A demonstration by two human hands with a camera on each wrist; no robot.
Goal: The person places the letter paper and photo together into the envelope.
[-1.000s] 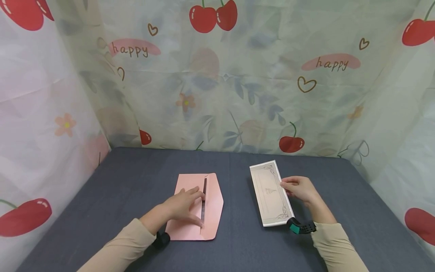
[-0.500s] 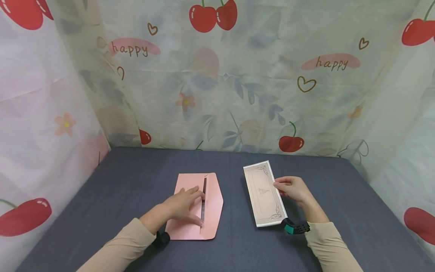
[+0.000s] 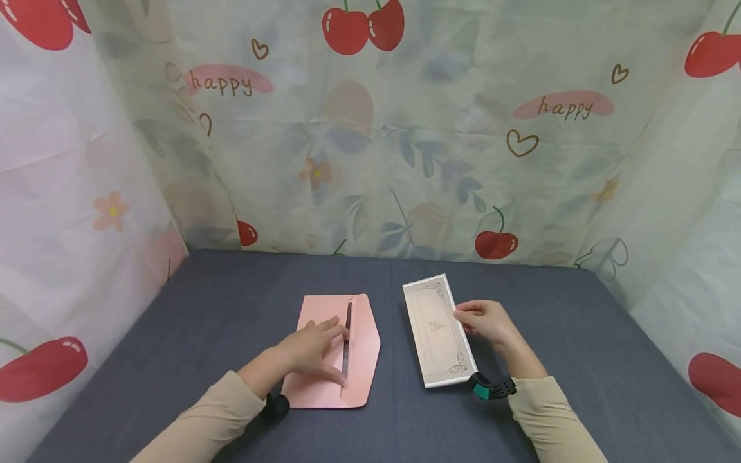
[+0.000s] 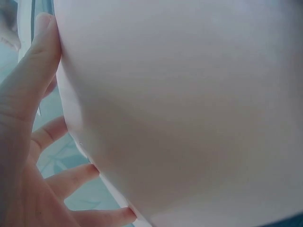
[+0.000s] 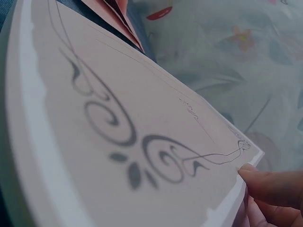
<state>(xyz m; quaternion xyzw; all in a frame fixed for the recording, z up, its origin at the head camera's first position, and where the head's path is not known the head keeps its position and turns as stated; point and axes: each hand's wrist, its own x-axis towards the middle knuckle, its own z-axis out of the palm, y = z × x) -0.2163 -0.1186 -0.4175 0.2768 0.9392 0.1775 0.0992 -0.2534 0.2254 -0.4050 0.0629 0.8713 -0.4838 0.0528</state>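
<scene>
A pink envelope (image 3: 361, 373) lies on the dark tabletop, its flap pointing right and a dark gap showing along its mouth. Over it is my left hand (image 3: 309, 350), fingers spread, the tips of thumb and fingers touching the mouth's edge. In the left wrist view the envelope's pale surface (image 4: 180, 113) fills most of the picture. My right hand (image 3: 489, 321) pinches the right long edge of a tall cream card (image 3: 437, 334) with scroll ornaments, tilted just right of the envelope. Up close, the right thumb (image 5: 270, 184) presses on the card's edge.
A dark cloth-covered table (image 3: 231, 302) spans the work area. Behind and beside it hangs a patterned curtain (image 3: 393, 161) with cherries. Black straps sit at both wrists; the right wristband (image 3: 492, 388) is beside the card's lower corner.
My right hand has carried the card steadily left, nearer the envelope. The left hand and the envelope have stayed in place.
</scene>
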